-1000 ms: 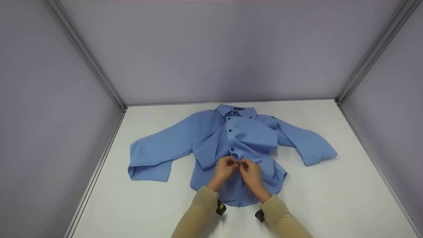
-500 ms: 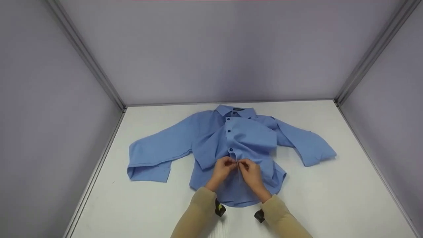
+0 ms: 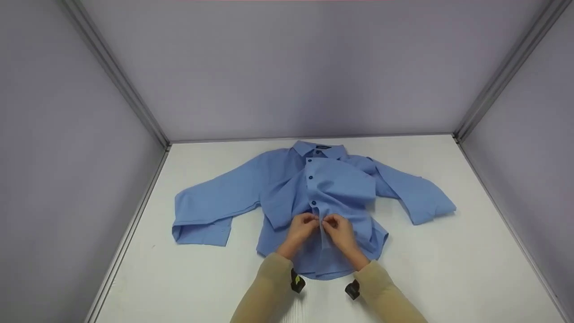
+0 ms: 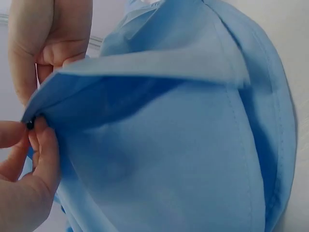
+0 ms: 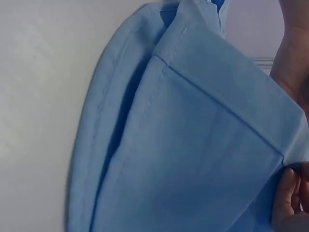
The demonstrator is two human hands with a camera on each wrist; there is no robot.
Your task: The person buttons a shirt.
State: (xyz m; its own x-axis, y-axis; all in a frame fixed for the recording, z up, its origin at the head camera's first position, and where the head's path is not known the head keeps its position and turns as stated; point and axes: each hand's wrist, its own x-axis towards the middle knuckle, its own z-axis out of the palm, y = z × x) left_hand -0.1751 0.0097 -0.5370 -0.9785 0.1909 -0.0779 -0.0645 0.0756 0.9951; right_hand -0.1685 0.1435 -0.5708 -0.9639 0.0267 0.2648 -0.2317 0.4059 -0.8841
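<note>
A blue long-sleeved shirt (image 3: 341,179) lies front up on the white table. At its lower front opening, my left hand (image 3: 301,229) pinches the edge of the cloth around a small dark button (image 4: 30,124). Just to the right, my right hand (image 3: 341,233) pinches the front placket, its fingertips close to the left hand's. In the left wrist view the placket is lifted into a fold between the hands. Above them a row of dark buttons (image 3: 314,203) runs up the placket toward the collar (image 3: 305,147). Whether the held button is through a buttonhole cannot be seen.
The shirt's left-lying sleeve (image 3: 215,202) is folded back at its cuff, and the other sleeve (image 3: 417,197) spreads to the right. Grey panels (image 3: 287,67) enclose the white table (image 3: 471,264) at the back and sides. Dark wrist devices (image 3: 297,281) hang under both forearms.
Both hands stay at the same spot on the placket, with small finger shifts. The fingertips have drawn slightly apart, and the placket edge shows more plainly between and below them.
</note>
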